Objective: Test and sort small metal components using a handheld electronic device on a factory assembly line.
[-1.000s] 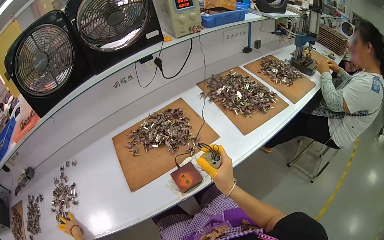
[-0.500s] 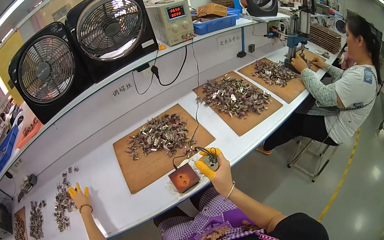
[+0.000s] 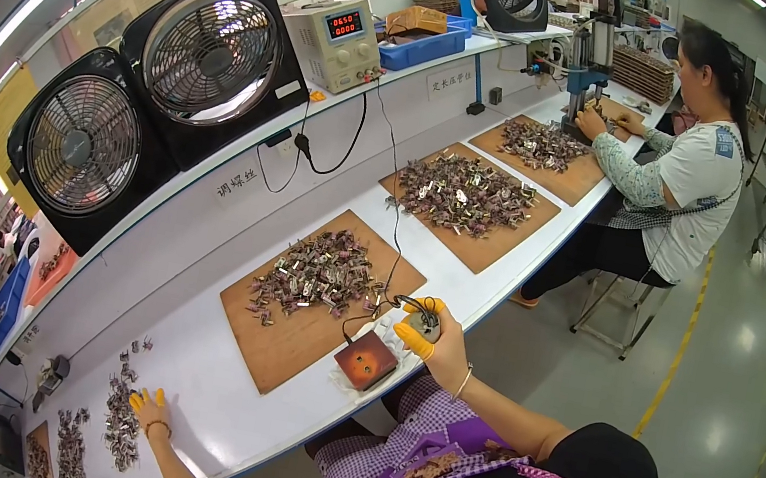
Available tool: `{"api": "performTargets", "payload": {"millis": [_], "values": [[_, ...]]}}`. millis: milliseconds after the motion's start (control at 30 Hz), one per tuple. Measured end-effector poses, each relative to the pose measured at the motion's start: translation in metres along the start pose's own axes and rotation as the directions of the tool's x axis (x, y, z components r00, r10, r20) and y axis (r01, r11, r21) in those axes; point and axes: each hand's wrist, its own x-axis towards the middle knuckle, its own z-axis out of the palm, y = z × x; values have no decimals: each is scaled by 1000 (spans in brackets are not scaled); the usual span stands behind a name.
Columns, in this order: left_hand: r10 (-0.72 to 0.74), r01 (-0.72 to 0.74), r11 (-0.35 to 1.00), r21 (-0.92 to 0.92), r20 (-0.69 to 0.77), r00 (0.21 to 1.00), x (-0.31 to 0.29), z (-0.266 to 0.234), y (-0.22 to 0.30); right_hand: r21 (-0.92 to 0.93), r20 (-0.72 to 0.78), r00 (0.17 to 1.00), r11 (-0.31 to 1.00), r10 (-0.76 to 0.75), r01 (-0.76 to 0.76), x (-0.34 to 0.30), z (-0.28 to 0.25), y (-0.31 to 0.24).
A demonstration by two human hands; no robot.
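Observation:
Yellow finger covers sit on the fingertips of both my hands. My left hand [image 3: 151, 411] reaches over the left of the table, fingers apart, at the right edge of a long row of small metal parts [image 3: 120, 418]. Whether a fingertip touches a part is too small to tell. My right hand [image 3: 445, 351], near the table's front edge, is closed round a round grey metal piece [image 3: 425, 324] with looped black cable over it. Just left of that hand, a dark red box [image 3: 366, 362] with an orange-lit top and two small contacts rests on white material.
A brown board [image 3: 266, 361] bears a heap of metal parts [image 3: 316, 274]; further heaped boards [image 3: 481, 256] lie to the right. Two black fans [image 3: 215, 59] and a power supply [image 3: 335, 44] stand on the shelf. At the far right, a co-worker [image 3: 689, 169] sits at a press [image 3: 590, 61].
My left hand has shifted slightly left and down along the row, its fingers drawn a little closer together. My right hand keeps its hold on the round piece. The whole view has tilted slightly.

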Motion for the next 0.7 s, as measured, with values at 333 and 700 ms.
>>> {"api": "performTargets", "payload": {"millis": [333, 700], "values": [[197, -241, 918, -314, -164, 967, -111, -44, 112, 33, -15, 998, 998, 54, -53, -1, 6, 5], [388, 370, -895, -251, -847, 365, -205, -238, 175, 1, -20, 998, 998, 58, -58, -1, -4, 10]]}}
